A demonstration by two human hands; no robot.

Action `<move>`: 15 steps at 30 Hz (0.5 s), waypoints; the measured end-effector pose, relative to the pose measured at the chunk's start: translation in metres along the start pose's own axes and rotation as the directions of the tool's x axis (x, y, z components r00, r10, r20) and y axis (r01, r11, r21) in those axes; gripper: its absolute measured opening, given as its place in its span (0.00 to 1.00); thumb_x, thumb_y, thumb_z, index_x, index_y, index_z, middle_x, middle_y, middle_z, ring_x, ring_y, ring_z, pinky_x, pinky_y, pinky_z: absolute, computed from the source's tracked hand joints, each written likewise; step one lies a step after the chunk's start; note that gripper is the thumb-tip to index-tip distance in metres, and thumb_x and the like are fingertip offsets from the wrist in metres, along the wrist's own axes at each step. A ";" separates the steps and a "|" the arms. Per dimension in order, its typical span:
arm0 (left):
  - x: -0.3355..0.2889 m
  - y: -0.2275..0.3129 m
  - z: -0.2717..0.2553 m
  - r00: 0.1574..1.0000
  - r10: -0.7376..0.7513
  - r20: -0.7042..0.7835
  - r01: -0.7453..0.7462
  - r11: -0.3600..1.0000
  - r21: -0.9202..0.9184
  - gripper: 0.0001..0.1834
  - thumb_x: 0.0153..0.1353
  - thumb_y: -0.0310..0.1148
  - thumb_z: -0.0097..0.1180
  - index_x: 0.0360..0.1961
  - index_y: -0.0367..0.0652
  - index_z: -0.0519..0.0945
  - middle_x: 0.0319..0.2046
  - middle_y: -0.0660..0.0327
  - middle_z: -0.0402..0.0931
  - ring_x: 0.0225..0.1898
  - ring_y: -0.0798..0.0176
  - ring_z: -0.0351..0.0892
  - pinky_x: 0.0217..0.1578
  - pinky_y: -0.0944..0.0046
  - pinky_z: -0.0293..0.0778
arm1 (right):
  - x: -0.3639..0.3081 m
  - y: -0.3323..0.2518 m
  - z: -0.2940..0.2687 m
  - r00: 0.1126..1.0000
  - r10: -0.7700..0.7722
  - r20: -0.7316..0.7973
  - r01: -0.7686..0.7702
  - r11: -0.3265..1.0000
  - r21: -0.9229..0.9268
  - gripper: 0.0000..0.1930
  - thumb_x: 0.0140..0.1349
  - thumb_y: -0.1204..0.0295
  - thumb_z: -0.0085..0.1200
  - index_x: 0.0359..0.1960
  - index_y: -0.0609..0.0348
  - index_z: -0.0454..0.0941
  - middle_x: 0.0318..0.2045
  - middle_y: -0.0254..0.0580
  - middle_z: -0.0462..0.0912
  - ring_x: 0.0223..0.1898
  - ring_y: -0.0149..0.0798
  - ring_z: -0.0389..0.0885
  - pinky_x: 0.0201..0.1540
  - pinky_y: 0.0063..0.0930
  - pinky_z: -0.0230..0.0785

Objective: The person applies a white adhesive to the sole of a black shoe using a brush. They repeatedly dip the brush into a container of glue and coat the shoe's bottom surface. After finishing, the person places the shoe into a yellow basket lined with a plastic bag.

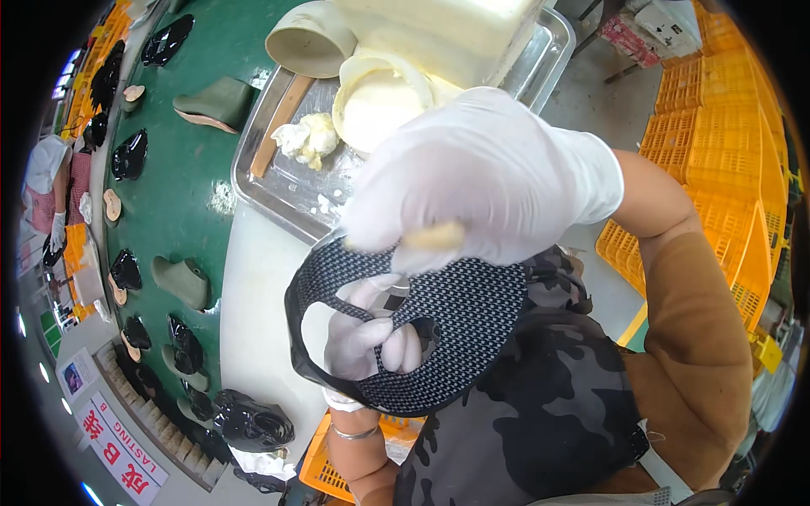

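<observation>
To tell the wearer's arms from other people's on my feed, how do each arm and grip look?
The right grip wears a thin, wrinkled white glove; a brown sleeve ends short of it. The left grip wears a similar white glove, with a silver-coloured bangle beyond its cuff.

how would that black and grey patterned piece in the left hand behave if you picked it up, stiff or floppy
The patterned piece looks thin with large cutouts, so it is probably light for its size. Its narrow strips between openings, with the left hand showing through, would likely flex easily.
</observation>
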State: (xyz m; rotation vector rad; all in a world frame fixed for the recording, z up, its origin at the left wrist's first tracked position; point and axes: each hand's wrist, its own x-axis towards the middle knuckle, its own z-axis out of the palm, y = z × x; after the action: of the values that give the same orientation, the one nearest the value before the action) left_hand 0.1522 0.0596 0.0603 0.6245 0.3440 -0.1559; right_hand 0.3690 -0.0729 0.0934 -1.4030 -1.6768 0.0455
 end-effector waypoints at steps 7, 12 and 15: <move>-0.005 -0.002 -0.007 1.000 -0.013 0.025 0.009 0.987 0.158 0.26 0.57 0.25 0.39 0.59 0.30 0.58 0.08 0.59 0.58 0.09 0.61 0.59 0.14 0.63 0.59 | 0.000 -0.016 0.000 0.950 0.054 -0.307 0.007 0.981 0.192 0.07 0.54 0.73 0.58 0.33 0.59 0.75 0.29 0.39 0.81 0.32 0.41 0.80 0.35 0.29 0.72; -0.015 -0.008 -0.001 0.991 0.131 0.033 -0.132 0.990 0.055 0.24 0.57 0.24 0.39 0.57 0.28 0.62 0.09 0.58 0.61 0.11 0.61 0.61 0.15 0.64 0.61 | -0.008 -0.007 0.011 0.954 0.071 -0.290 -0.011 0.979 0.205 0.07 0.60 0.71 0.52 0.38 0.59 0.71 0.30 0.38 0.80 0.32 0.38 0.81 0.36 0.25 0.72; -0.021 -0.011 -0.011 0.987 0.156 0.047 -0.161 0.980 0.115 0.24 0.57 0.23 0.40 0.57 0.29 0.61 0.10 0.57 0.62 0.12 0.60 0.63 0.16 0.63 0.62 | -0.015 -0.009 0.010 0.948 0.127 -0.293 -0.076 0.981 0.179 0.07 0.61 0.71 0.51 0.38 0.59 0.70 0.29 0.38 0.80 0.30 0.37 0.80 0.36 0.24 0.72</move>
State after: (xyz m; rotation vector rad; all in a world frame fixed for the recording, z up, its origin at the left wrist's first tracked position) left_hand 0.1268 0.0583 0.0535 0.7628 0.2479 -0.0352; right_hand 0.3552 -0.0827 0.0839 -1.2967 -1.3161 0.0252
